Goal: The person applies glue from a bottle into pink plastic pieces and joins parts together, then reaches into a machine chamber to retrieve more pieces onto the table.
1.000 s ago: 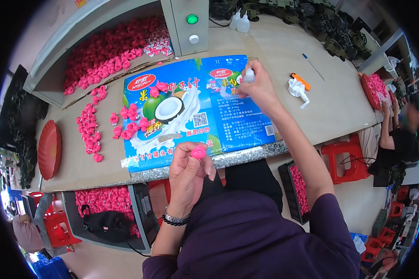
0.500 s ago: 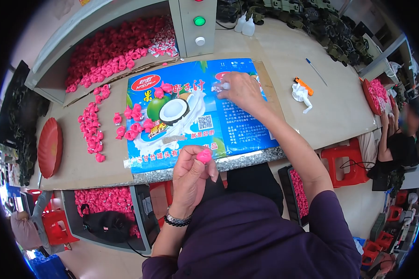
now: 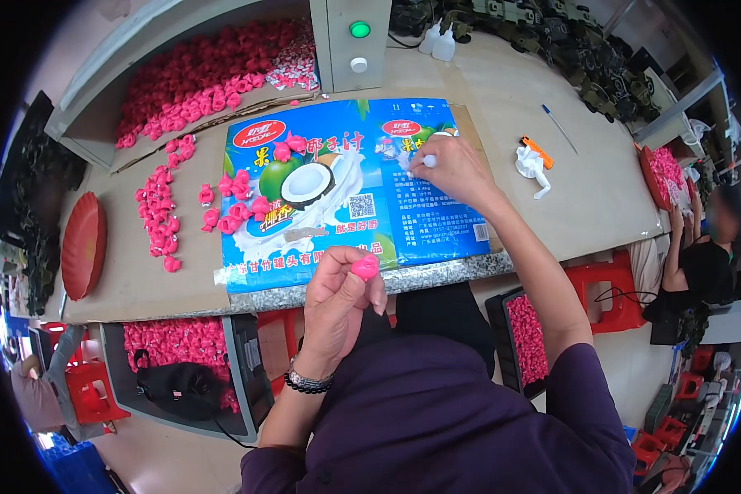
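My left hand (image 3: 335,300) holds a small pink plastic piece (image 3: 365,267) between thumb and fingers, just off the table's front edge. Over the right part of a blue printed cardboard sheet (image 3: 337,239), my right hand (image 3: 457,169) is closed, with a small white object (image 3: 429,160) showing at its fingers. Its kind is unclear, since the fingers cover most of it. Small whitish bits (image 3: 390,149) lie on the sheet beside those fingertips. Several loose pink pieces (image 3: 238,184) rest on the sheet's left side.
More pink pieces (image 3: 157,210) form a strip left of the sheet, near a red dish (image 3: 84,247). A grey cabinet (image 3: 347,41) holds a pink heap. White bottles (image 3: 444,45), an orange-handled tool (image 3: 537,151) and a pen (image 3: 558,128) lie farther back. Another person (image 3: 700,255) sits at right.
My right hand has moved right and slightly nearer on the sheet, uncovering the whitish bits. My left hand still holds the pink piece. The camera view has shifted slightly.
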Motion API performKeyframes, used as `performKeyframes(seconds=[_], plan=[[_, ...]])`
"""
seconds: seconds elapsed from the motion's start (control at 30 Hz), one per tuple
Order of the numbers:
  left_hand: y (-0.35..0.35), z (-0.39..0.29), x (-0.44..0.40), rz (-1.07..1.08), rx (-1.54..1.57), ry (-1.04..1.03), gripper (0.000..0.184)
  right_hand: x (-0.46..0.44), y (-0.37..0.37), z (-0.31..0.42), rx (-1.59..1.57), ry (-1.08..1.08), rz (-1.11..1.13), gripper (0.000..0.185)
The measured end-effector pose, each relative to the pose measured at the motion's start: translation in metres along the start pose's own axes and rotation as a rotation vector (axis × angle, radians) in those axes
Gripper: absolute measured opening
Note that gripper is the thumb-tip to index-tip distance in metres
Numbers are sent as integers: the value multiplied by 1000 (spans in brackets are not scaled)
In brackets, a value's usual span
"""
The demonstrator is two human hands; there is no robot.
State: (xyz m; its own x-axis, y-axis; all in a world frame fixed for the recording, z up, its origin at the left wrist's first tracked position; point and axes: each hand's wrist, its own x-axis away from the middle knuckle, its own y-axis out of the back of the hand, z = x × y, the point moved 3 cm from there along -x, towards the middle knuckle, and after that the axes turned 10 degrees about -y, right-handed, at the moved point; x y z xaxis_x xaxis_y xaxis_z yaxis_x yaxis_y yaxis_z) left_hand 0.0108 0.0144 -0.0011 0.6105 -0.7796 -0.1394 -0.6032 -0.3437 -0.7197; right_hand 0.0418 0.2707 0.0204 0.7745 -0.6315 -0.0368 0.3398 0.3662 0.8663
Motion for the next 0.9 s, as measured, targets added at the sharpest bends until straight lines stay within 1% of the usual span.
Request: performKeyframes(seconds=[0.07, 0.13, 0.27, 0.33, 0.47, 0.53, 0.67, 0.77, 0.83, 0.87, 0.9], plan=[[2, -1, 0, -8, -2, -6, 20, 4, 3, 3, 4, 18, 2, 12], [3, 0, 0, -11, -5, -4, 20, 8, 12, 9, -61, 74, -56, 11], [2, 0, 1, -3, -3, -5, 21, 5, 13, 9, -130, 8, -60, 10], [3, 0, 0, -2, -8, -5, 21, 4, 8, 10, 19, 117, -83, 8], [1, -1, 0, -25, -6, -17, 20, 15, -9, 9, 93, 188, -80, 5], [-1, -2, -1, -45, 1, -20, 19, 23, -10, 10, 145, 267, -164, 9], [-1, -1, -3, -59, -10, -18, 19, 38, -8, 17, 153, 223, -154, 14], [1, 2, -3, -38, -21, -36, 22, 48, -2, 24, 93, 155, -141, 15], [2, 2, -4, -22, -28, -50, 24, 54, 5, 33, -163, 73, -76, 11], [2, 2, -4, -30, -33, -47, 24, 57, 3, 33, -165, 73, -72, 11], [1, 2, -4, -37, -37, -43, 24, 59, 0, 31, -362, 23, 20, 13]])
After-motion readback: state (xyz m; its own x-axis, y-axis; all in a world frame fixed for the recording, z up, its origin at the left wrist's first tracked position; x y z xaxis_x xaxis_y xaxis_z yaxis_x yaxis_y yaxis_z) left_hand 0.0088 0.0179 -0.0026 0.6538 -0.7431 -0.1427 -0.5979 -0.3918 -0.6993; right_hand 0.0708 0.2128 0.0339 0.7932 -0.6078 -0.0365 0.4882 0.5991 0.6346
